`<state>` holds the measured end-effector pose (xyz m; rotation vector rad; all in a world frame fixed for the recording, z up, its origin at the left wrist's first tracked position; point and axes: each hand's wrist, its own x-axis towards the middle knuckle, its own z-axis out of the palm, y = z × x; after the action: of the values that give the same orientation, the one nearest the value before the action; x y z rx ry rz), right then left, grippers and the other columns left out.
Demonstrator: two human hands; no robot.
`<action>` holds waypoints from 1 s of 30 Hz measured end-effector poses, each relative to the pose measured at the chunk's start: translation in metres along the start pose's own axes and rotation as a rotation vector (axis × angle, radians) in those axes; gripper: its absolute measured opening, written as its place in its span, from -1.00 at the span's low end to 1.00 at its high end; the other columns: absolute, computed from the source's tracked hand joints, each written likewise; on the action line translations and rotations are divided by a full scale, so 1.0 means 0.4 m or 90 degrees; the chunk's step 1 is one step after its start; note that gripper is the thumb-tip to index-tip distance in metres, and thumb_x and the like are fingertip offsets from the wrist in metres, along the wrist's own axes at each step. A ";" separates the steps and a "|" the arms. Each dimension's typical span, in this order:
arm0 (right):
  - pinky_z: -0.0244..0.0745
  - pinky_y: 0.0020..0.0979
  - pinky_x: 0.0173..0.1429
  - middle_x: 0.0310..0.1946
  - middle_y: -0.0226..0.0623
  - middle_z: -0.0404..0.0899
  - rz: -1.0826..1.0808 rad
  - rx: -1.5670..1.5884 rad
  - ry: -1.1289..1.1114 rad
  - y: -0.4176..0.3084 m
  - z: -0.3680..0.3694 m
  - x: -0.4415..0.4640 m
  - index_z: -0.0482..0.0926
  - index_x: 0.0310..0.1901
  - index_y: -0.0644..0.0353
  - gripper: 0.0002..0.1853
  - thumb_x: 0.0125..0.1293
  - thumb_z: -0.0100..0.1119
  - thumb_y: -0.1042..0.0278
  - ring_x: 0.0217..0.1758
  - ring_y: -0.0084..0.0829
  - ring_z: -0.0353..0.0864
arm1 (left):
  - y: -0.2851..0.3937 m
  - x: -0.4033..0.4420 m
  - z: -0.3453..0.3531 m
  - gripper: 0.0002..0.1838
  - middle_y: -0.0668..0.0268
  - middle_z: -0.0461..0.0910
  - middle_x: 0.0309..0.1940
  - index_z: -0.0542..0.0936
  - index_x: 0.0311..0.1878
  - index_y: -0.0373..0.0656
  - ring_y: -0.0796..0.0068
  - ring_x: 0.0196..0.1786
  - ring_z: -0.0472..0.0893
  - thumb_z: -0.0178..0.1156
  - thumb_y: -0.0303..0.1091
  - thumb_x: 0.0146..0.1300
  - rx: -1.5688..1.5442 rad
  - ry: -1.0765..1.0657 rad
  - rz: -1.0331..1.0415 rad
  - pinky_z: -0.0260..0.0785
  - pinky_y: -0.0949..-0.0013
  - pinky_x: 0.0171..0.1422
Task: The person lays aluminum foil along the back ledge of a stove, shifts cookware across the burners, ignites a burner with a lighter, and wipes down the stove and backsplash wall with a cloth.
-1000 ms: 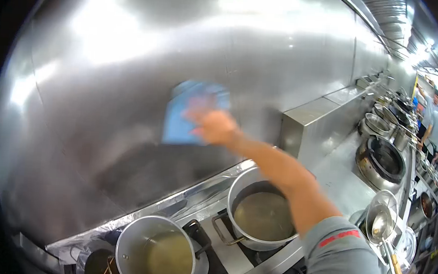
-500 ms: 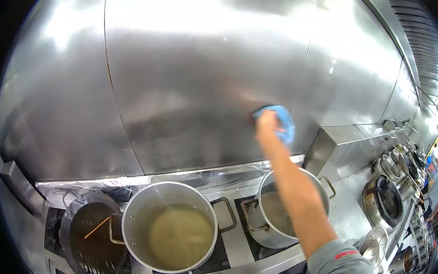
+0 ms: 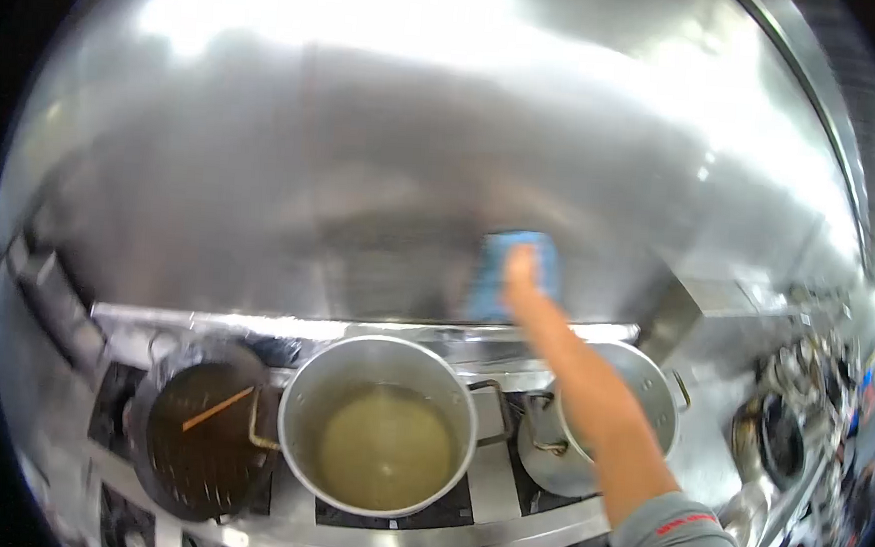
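Note:
My right hand (image 3: 523,271) reaches up over the pots and presses a blue cloth (image 3: 547,255) against the stainless steel wall (image 3: 385,150). Motion smears the fingers, but the cloth lies under the palm and spreads out around it. Below my forearm is a tall aluminium pot (image 3: 665,398) on the right, partly hidden by the arm. A larger aluminium pot (image 3: 292,445) with pale yellowish liquid stands in the middle. My left hand does not show.
At left, a dark wok (image 3: 142,436) holds brown liquid and a wooden stick (image 3: 217,410). Foil (image 3: 483,349) lines the wall's base. A steel box-shaped ledge (image 3: 700,315) juts out at right, with stacked pans (image 3: 780,435) beyond. Burners run beneath.
The hand and the blue cloth have moved slightly down and left across the wall, and the cloth looks more spread. The whole view has shifted, with the pots now further right.

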<state>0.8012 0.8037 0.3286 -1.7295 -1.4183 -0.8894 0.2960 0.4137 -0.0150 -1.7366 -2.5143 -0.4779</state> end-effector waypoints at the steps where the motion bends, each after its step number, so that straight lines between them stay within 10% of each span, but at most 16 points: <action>1: 0.00 0.25 0.37 0.28 0.17 0.28 0.250 -0.027 0.031 0.148 0.061 0.012 0.36 0.26 0.27 -0.27 0.36 -0.24 -0.26 0.39 0.15 0.18 | -0.005 0.002 0.013 -0.69 0.18 0.62 -0.09 0.66 -0.13 -0.08 0.07 0.14 0.46 0.05 -0.15 0.23 0.026 -0.037 -0.021 0.15 -0.19 0.29; 3: -0.03 0.30 0.38 0.30 0.22 0.26 0.940 0.090 0.190 0.431 0.184 0.035 0.34 0.28 0.29 -0.23 0.39 -0.30 -0.31 0.41 0.20 0.16 | 0.008 0.010 0.004 -0.68 0.22 0.61 -0.05 0.67 -0.11 -0.07 0.12 0.19 0.44 0.06 -0.14 0.21 0.011 -0.054 -0.071 0.09 -0.12 0.36; 4: -0.15 0.28 0.44 0.46 0.20 -0.11 0.854 0.048 0.190 0.526 0.145 0.036 0.03 0.44 0.29 -0.06 0.35 -0.53 -0.45 0.53 0.21 -0.14 | 0.010 0.009 0.007 -0.69 0.22 0.62 -0.07 0.67 -0.13 -0.07 0.12 0.15 0.46 0.07 -0.15 0.20 -0.004 -0.037 -0.066 0.13 -0.12 0.33; 8: -0.20 0.23 0.47 0.46 0.27 -0.19 0.655 0.001 0.071 0.455 0.045 0.063 -0.10 0.43 0.44 -0.13 0.42 -0.45 -0.27 0.53 0.25 -0.21 | 0.050 0.028 -0.010 -0.95 0.19 0.47 -0.37 0.49 -0.50 -0.11 0.10 -0.07 0.43 0.14 -0.39 -0.05 -0.048 0.101 -0.073 0.14 -0.03 0.14; 12: -0.42 0.22 0.49 0.43 0.44 -0.34 -0.135 -0.123 0.061 0.018 -0.080 0.028 -0.04 0.29 0.79 -0.11 0.27 0.06 0.08 0.53 0.30 -0.40 | 0.048 0.031 -0.022 -0.92 0.20 0.45 -0.34 0.46 -0.44 -0.12 0.10 -0.05 0.39 0.12 -0.36 0.01 -0.021 0.052 -0.058 0.12 -0.01 0.12; 15: -0.36 0.20 0.50 0.52 -0.07 -0.19 -0.376 -0.042 -0.113 -0.281 -0.049 0.028 0.15 0.43 0.05 -0.20 0.19 0.20 0.03 0.56 0.16 -0.35 | 0.025 0.032 -0.002 -0.92 0.23 0.45 -0.36 0.44 -0.48 -0.11 0.12 -0.09 0.40 0.11 -0.36 0.00 -0.020 0.033 -0.043 0.13 0.01 0.08; 22: 0.05 -0.17 0.51 0.47 -0.23 0.04 -1.060 -0.156 -0.346 -0.480 -0.012 -0.012 0.11 0.45 -0.05 -0.41 0.41 -0.08 0.19 0.50 -0.09 0.05 | 0.013 0.034 0.004 -0.87 0.28 0.45 -0.39 0.45 -0.49 -0.08 0.14 -0.13 0.40 0.18 -0.31 -0.09 0.001 0.072 -0.023 0.13 0.01 0.03; 25: 0.14 -0.26 0.45 0.36 -0.26 0.26 -0.560 0.269 -0.845 -0.364 -0.154 -0.022 0.24 0.40 -0.14 -0.48 0.40 -0.10 0.31 0.38 -0.21 0.26 | 0.020 0.034 0.019 -0.90 0.29 0.46 -0.39 0.46 -0.49 -0.08 0.15 -0.13 0.40 0.15 -0.31 -0.05 0.008 0.050 -0.053 0.14 0.01 0.03; 28: 0.20 -0.29 0.43 0.36 -0.35 0.30 -0.956 -0.021 -0.484 -0.064 -0.002 -0.020 0.33 0.36 -0.20 -0.50 0.37 0.00 0.23 0.38 -0.24 0.29 | 0.029 0.028 0.013 -0.90 0.29 0.46 -0.39 0.47 -0.49 -0.08 0.15 -0.13 0.40 0.13 -0.30 -0.04 0.002 0.067 -0.061 0.14 0.02 0.03; 30: 0.10 -0.24 0.50 0.44 -0.42 0.15 -0.777 -0.137 -0.511 -0.111 -0.021 0.009 0.30 0.36 -0.31 -0.47 0.35 0.04 0.15 0.47 -0.21 0.14 | 0.028 0.034 -0.001 -0.91 0.28 0.47 -0.38 0.49 -0.48 -0.08 0.15 -0.13 0.41 0.13 -0.30 -0.03 -0.009 0.053 -0.058 0.14 0.02 0.03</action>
<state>0.7576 0.8045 0.3404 -1.2638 -3.1581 -0.9473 0.3013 0.4297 -0.0091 -1.5771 -2.5453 -0.5628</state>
